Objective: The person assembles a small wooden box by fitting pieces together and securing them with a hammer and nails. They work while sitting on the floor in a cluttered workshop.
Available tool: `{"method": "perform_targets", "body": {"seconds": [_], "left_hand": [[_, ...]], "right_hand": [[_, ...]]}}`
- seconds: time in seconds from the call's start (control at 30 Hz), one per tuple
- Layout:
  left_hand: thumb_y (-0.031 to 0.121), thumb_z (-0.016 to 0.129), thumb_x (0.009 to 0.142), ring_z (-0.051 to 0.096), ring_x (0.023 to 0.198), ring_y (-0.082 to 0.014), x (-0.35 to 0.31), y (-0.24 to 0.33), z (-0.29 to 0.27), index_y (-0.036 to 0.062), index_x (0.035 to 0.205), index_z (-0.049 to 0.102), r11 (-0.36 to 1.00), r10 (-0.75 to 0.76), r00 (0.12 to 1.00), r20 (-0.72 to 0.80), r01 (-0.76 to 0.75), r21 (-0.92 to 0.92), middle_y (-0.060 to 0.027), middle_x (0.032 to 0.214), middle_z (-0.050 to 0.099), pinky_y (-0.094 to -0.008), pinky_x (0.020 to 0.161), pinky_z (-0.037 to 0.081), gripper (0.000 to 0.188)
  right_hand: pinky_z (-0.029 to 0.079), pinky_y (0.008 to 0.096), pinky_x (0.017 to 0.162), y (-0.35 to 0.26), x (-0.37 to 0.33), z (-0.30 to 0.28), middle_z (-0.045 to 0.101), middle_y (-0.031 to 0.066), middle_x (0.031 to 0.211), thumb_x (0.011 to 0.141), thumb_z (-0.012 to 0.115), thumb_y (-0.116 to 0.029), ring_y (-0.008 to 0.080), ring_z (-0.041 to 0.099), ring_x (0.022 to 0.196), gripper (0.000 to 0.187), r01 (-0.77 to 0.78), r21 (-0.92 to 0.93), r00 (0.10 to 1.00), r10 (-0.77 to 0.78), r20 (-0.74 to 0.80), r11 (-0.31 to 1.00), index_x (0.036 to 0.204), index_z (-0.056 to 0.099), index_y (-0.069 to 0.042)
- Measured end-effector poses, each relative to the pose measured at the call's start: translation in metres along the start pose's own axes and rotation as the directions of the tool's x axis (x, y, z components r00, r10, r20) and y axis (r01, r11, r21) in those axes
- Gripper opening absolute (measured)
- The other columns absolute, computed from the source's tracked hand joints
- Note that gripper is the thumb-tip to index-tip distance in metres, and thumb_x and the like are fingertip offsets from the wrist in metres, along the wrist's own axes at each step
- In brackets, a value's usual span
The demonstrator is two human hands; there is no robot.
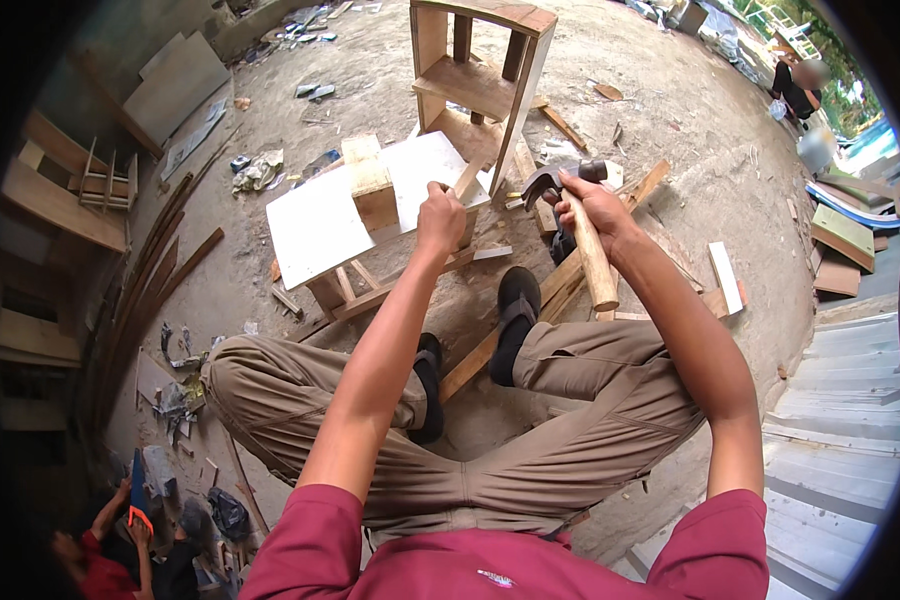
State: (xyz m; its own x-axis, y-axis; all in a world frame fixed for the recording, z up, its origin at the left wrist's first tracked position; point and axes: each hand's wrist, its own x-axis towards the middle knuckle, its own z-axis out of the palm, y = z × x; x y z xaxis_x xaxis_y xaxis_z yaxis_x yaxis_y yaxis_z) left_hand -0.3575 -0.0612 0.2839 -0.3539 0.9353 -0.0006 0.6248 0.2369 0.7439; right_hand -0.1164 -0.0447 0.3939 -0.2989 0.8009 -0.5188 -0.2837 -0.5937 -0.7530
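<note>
My left hand [440,216] is closed around a small strip of wood [467,180] at the right end of a low bench with a white top [315,228]. The fingers partly hide the strip. On that white top stands a wooden block [372,190], just left of the hand. My right hand [597,207] grips a claw hammer [595,262] close under its dark metal head, with the wooden handle pointing down toward me. The hammer is held in the air, apart from the bench.
An open wooden shelf frame [485,85] stands behind the bench. Long planks [480,362] lie between my feet and to the right. Scraps litter the dirt floor. Corrugated metal sheets [835,420] lie at right. One person holds a saw [138,490] at lower left; another sits far right.
</note>
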Motion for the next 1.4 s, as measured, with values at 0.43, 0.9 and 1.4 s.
{"method": "perform_targets", "body": {"seconds": [0.43,0.9,1.4], "left_hand": [[0.027,0.06,0.092,0.071,0.079,-0.0386,0.026,-0.004,-0.006,-0.0001,0.105,0.061,0.794,0.341,0.91,0.236,-0.413,0.445,-0.0227,0.079,0.069,-0.0472,0.069,0.055,0.03],[0.044,0.065,0.092,0.071,0.077,-0.0305,-0.039,0.026,-0.252,0.0125,0.105,0.07,0.751,0.5,0.857,0.126,-0.501,0.431,-0.0127,0.075,0.071,-0.0431,0.072,0.055,0.034],[0.037,0.068,0.09,0.07,0.081,-0.0264,-0.068,0.051,-0.314,0.0128,0.1,0.071,0.809,0.46,0.888,-0.018,-0.411,0.421,-0.0114,0.083,0.072,-0.0411,0.078,0.054,0.027]], "right_hand": [[0.043,0.0306,0.046,0.019,-0.014,0.032,0.057,0.0055,0.067,0.086,0.076,-0.024,0.0137,0.054,0.054,0.037,0.227,-0.821,0.903,-0.429,-0.024,0.524,0.096,0.056,0.006],[0.052,0.0282,0.061,-0.042,-0.015,0.15,0.068,0.0101,0.093,0.088,0.074,-0.029,0.0137,0.066,0.071,0.037,0.573,-0.714,0.779,-0.539,0.321,0.403,0.109,0.062,-0.001],[0.048,0.0261,0.05,-0.049,-0.031,0.211,0.064,0.0069,0.079,0.09,0.073,-0.026,0.0089,0.054,0.059,0.03,0.493,-0.587,0.87,-0.382,0.313,0.642,0.096,0.067,0.003]]}}
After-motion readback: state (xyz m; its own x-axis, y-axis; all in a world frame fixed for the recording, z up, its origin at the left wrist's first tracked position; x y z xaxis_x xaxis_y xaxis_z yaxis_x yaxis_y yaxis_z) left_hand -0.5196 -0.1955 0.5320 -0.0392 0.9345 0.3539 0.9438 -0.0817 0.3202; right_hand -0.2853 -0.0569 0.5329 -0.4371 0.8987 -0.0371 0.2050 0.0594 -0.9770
